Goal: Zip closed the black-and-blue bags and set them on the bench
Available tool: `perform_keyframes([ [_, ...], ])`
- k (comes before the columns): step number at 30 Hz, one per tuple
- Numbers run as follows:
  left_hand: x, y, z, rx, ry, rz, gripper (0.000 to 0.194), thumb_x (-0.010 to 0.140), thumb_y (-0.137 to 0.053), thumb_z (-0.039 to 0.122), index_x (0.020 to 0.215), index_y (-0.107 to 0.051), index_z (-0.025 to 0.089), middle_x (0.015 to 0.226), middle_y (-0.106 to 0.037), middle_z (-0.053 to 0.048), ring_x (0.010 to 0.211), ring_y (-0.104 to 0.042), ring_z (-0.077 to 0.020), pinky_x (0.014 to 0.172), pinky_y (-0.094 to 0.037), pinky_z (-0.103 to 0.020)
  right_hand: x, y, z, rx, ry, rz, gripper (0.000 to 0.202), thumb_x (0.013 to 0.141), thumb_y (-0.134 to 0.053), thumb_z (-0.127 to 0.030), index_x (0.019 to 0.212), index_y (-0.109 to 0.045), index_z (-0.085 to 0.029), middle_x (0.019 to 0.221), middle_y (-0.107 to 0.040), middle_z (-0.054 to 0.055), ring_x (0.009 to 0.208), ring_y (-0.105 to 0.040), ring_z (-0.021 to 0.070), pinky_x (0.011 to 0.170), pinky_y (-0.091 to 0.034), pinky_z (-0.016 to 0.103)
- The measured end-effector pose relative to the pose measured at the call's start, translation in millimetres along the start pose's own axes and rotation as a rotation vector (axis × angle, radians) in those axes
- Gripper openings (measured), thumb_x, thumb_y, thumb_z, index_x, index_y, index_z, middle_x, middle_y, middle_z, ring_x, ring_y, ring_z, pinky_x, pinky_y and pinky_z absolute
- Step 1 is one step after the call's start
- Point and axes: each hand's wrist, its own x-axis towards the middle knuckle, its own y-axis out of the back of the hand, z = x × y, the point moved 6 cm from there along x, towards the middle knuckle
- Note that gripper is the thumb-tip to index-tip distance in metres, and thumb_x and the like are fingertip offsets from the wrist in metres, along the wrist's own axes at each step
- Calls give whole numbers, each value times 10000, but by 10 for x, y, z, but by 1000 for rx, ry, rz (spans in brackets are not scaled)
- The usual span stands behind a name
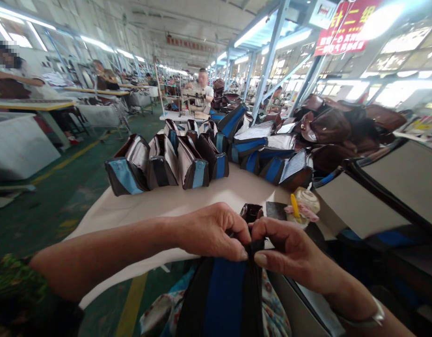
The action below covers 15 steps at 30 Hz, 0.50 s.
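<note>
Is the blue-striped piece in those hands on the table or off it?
Off, where visible: the blue-striped piece is in front of the table, left hand and right hand pinching its dark top.

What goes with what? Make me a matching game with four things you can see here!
Things:
1. Nearest blue-striped piece
2. Top-right banner
3. Bracelet
4. Floor

Matches:
A. Silvery
B. Green with yellow lines
C. At the fingers of the left hand and right hand
D. Red

Right pairs: 1-C, 2-D, 3-A, 4-B
</note>
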Motion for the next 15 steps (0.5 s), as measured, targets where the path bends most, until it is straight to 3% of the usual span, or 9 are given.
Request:
perform_keyframes([
  [3,5,-6,9,5,0,7,125,776,-694,251,816,-708,133,723,-556,33,624,-484,-101,535,-341,-228,-12,6,15,-14,3,40,134,918,-710,-286,967,-656,-173,936,-635,29,853,-533,160,756,-423,266],
  [7,14,-32,5,13,29,40,283,777,-752,405,777,-679,131,673,-524,37,581,-442,-98,490,-300,-232,-30,-14,24,-20,33,77,114,919,-685,-280,939,-643,-175,920,-640,34,880,-557,185,791,-438,297],
  [11,27,-40,-2,131,62,110,107,771,-643,233,729,-664,138,665,-527,35,599,-465,-102,504,-314,-234,-54,-13,80,-54,19,121,115,915,-673,-269,875,-610,-182,854,-609,15,817,-519,170,718,-404,285],
  [15,28,-61,20,202,36,96,97,765,-587,186,754,-672,142,681,-538,38,623,-490,-104,525,-330,-234,-89,-3,108,-42,6,127,180,936,-665,-343,870,-607,-186,854,-587,4,791,-480,155,696,-380,276],
])
